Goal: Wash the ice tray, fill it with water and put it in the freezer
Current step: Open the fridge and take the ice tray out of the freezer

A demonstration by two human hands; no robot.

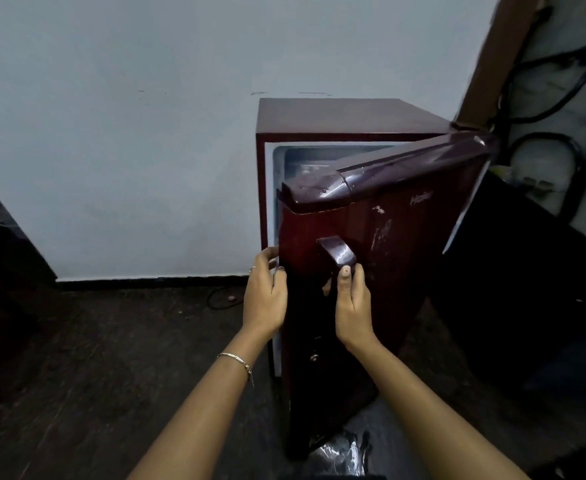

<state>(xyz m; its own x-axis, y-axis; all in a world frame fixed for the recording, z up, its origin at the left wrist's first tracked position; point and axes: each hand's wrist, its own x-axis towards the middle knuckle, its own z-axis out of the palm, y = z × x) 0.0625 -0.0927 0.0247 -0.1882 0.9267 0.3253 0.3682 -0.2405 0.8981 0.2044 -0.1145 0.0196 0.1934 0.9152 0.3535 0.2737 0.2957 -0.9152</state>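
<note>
You stand before a small maroon refrigerator set against a pale wall, and its door is swung partly open towards you, hinged on the right. Your left hand grips the door's free edge: the fingers curl round behind it and the thumb lies on the outer face. A ring shows on one finger and a thin bracelet sits on that wrist. Your right hand holds the handle on the door's front from below, fingers wrapped behind it and the thumb pressed up against its lower end, nail facing you.

Above the door's rounded top edge you can see into the freezer compartment, a pale box at the top of the cabinet. Something light lies inside it, but it is too blurred to tell whether that is the ice tray. Neither hand carries the tray.

The door's face bears white scuffs and blurred brand lettering. The floor is dark, with a black cable lying near the skirting to the left of the refrigerator. A piece of crumpled shiny plastic lies by the door's lower corner. To the upper right, a brown wooden frame leans past the cabinet, and black wires loop across the wall beyond it.
</note>
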